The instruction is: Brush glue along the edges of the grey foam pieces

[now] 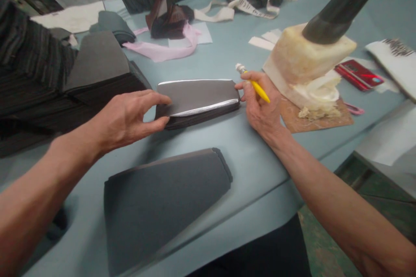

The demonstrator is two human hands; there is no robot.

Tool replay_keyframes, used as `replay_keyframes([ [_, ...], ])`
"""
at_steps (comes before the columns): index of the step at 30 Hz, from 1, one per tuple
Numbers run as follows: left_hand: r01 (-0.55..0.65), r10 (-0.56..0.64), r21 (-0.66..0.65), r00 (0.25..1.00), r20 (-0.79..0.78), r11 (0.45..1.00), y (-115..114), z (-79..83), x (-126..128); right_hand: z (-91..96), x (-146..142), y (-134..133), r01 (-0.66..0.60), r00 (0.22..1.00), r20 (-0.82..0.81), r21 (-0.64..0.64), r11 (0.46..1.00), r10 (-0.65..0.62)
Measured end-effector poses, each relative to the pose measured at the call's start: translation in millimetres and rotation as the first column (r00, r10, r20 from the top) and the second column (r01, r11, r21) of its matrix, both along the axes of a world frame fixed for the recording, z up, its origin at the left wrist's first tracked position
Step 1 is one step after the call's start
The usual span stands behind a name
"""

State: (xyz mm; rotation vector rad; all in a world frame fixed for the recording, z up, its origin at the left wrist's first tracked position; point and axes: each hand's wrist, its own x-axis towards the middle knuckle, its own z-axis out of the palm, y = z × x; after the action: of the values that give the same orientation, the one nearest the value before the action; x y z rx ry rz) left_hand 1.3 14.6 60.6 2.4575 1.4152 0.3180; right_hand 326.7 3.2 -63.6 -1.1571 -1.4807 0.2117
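Loosely parted, our left grip [128, 114] touches the stack [199, 95]; our right grip [264, 106] clasps a tool [259, 90]; a tub [299, 58] holds a tube [341, 6].

Head camera, one: worn on the person's head; faces forward and downward across the counter [247, 156]; near range, left grip [130, 113] and right grip [262, 114] about mid-frame; counter's front edge slanting, floor [320, 251] at lower right.

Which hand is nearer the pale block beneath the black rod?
Right. The right hand is just left of the pale block, holding a yellow tool; the left hand is farther left, at the dark stack's left end.
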Motion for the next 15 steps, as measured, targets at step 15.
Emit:
replay_keyframes([
  [15,-0.103,0.100,0.187,0.995,0.027,0.977,8.5,1.2,5.2,4.2,-1.9,-2.8,0.010,1.000,0.015,-0.015,1.000,-0.010],
])
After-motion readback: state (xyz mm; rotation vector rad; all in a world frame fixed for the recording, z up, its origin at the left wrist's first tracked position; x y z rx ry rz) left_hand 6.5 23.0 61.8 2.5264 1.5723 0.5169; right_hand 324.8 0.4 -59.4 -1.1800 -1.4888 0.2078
